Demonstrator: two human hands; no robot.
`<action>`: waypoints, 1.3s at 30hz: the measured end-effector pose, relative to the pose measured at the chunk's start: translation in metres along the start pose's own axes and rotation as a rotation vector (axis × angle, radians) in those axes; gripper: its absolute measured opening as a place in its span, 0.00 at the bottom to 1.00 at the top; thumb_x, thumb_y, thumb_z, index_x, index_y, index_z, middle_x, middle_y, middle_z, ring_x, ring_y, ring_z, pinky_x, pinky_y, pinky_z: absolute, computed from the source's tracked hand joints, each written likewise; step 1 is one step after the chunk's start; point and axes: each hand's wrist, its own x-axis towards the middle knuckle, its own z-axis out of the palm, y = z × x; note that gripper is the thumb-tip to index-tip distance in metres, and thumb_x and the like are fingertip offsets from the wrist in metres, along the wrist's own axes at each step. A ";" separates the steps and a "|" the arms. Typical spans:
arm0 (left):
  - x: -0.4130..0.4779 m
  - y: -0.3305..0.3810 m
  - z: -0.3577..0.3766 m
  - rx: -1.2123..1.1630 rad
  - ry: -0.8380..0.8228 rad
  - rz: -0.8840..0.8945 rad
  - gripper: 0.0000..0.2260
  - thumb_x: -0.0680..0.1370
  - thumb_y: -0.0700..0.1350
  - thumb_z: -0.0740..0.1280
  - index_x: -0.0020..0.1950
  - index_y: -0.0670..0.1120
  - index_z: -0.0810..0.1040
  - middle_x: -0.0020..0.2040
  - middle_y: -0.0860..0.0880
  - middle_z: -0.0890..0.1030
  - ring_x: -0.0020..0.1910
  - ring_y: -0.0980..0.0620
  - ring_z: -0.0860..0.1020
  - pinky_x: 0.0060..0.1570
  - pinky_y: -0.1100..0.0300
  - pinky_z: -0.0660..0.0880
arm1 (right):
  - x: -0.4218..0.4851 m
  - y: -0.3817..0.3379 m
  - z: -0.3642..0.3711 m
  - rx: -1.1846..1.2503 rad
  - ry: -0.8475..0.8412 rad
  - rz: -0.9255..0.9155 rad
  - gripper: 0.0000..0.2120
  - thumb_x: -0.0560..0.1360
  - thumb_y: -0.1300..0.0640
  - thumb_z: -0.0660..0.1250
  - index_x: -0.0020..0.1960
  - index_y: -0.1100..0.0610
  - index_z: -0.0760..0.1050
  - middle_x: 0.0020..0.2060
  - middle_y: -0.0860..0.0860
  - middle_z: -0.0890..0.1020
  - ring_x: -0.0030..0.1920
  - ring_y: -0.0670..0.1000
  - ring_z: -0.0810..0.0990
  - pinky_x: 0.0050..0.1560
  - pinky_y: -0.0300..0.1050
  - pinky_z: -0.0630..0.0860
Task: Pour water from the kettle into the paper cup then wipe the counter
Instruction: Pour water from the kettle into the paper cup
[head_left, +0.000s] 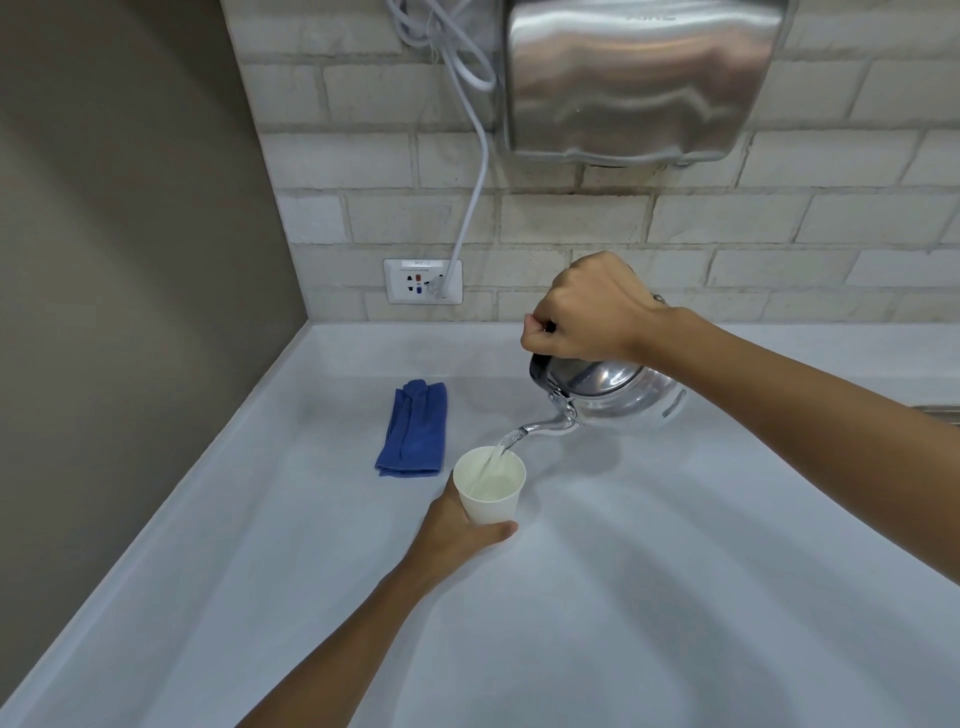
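- Half done at most: right hand (587, 312) grips tilted shiny steel kettle (618, 389), streaming water into white paper cup (491, 491), roughly half-full.
- Left hand (457, 525) wraps the cup.
- Folded blue cloth (415, 428) lies untouched; wiping the white desk (675, 597) remains.

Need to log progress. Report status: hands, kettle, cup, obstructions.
Right hand tips kettle, water streaming. Left hand holds cup, part full. Cloth folded on counter, untouched. Nothing in the way.
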 end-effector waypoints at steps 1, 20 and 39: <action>0.000 -0.001 0.000 0.003 0.004 0.000 0.29 0.57 0.55 0.78 0.50 0.70 0.67 0.50 0.66 0.76 0.48 0.75 0.73 0.39 0.80 0.70 | 0.000 0.000 0.000 0.003 -0.001 -0.002 0.19 0.69 0.58 0.60 0.22 0.61 0.58 0.18 0.56 0.60 0.22 0.53 0.58 0.28 0.41 0.57; 0.003 -0.003 0.001 -0.013 0.009 -0.021 0.31 0.56 0.56 0.77 0.54 0.66 0.67 0.51 0.65 0.76 0.50 0.67 0.75 0.41 0.72 0.70 | -0.003 0.005 0.000 -0.005 -0.015 -0.011 0.20 0.70 0.57 0.58 0.23 0.61 0.58 0.18 0.54 0.60 0.23 0.52 0.58 0.28 0.42 0.56; 0.003 -0.003 0.001 -0.023 0.011 -0.026 0.35 0.57 0.55 0.78 0.59 0.59 0.67 0.52 0.62 0.76 0.52 0.62 0.75 0.46 0.67 0.70 | -0.007 0.017 0.031 0.203 -0.003 0.276 0.21 0.70 0.54 0.59 0.22 0.56 0.56 0.16 0.49 0.56 0.21 0.51 0.55 0.26 0.40 0.53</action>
